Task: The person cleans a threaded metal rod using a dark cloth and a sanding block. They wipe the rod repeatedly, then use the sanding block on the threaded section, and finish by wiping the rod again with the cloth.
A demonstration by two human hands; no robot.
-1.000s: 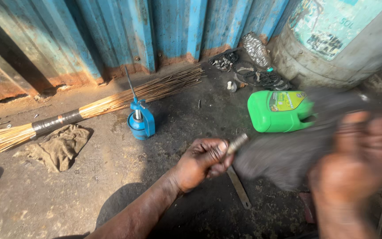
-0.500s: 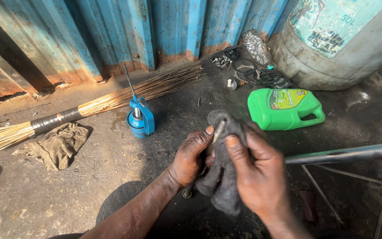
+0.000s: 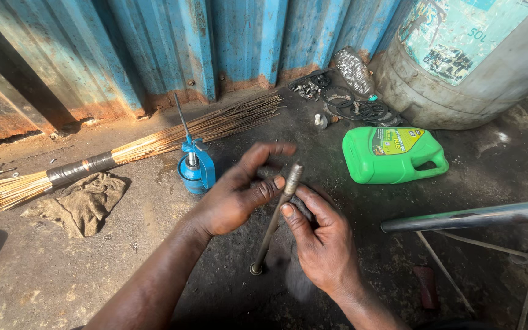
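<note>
A long steel bolt (image 3: 274, 221) stands tilted between a person's two hands above the oily ground (image 3: 154, 201), its threaded end up and its flat head down by the dirt. The left hand (image 3: 236, 198) pinches the shank near the top between thumb and forefinger, its other fingers spread loose; the right hand (image 3: 322, 241) grips the shank lower down with thumb and fingertips, a dark rag (image 3: 297, 275) bunched beneath its palm and partly hidden.

By the look of it, the step in hand is wiping the bolt clean and checking it. Finishing that would call for a steady hold at the top while the rag is drawn along the shank, with care at the threads.

Just beyond the left hand stands a blue oil can (image 3: 195, 168) with a thin spout. A stick broom (image 3: 135, 146) lies behind it along the blue corrugated wall (image 3: 233, 43), a tan cloth (image 3: 84, 201) just beside its bound handle. A green jug (image 3: 392, 154) lies on its side to the right, near a grey drum (image 3: 465, 67) and a heap of rings and small parts (image 3: 343, 104). A metal bar (image 3: 472, 215) juts in at right.
</note>
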